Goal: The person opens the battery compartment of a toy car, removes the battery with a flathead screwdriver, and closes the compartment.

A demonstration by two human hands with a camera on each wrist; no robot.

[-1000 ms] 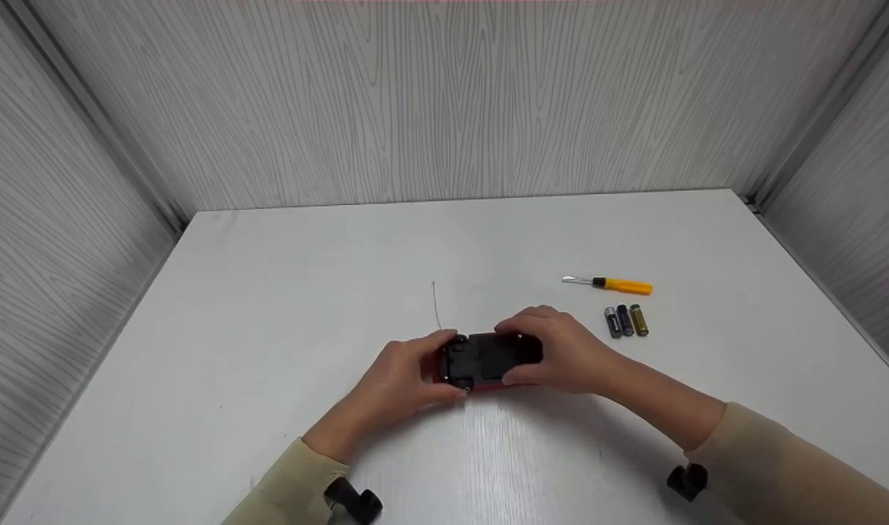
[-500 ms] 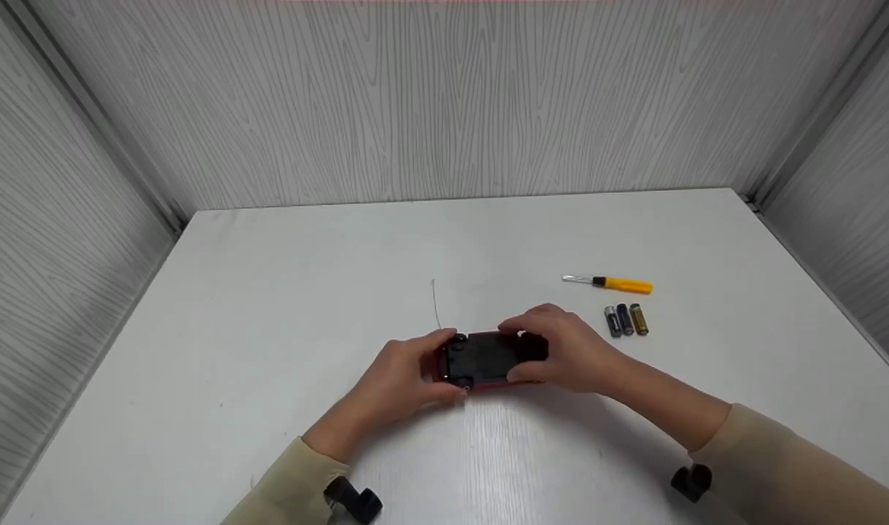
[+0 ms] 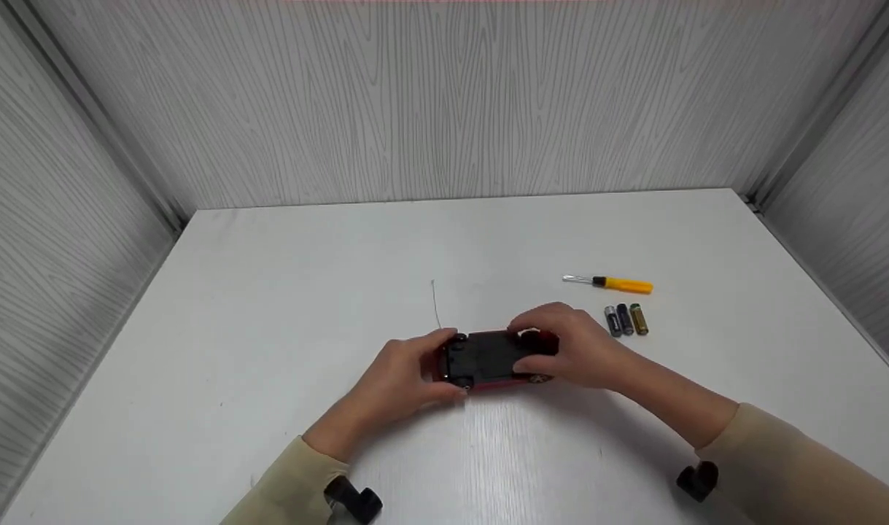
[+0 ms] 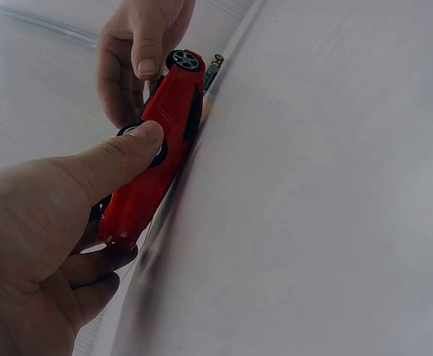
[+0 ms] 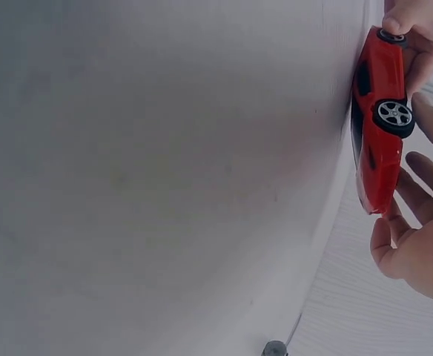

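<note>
A red toy car point(image 3: 488, 357) lies upside down on the white table, its black underside facing up. My left hand point(image 3: 404, 375) grips the car's left end; in the left wrist view, the left thumb point(image 4: 131, 152) presses by a wheel. Over the car's right end is my right hand point(image 3: 572, 350), thumb and fingers spread across the underside. In the right wrist view, the right hand point(image 5: 428, 245) has loosely bent, separated fingers beside the car's red body point(image 5: 383, 152). Whether its fingertips touch the underside cannot be told. No separate object shows in that hand.
A thin wire point(image 3: 435, 302) extends behind the car's left end. To the right lie a yellow-handled screwdriver point(image 3: 623, 285) and three small batteries point(image 3: 625, 320) side by side. Pale wood-grain panels point(image 3: 444, 102) stand behind the table and at both sides.
My right hand has slid a little to the right along the car, baring more of its underside and a near right wheel. The left hand and the car stay about where they were.
</note>
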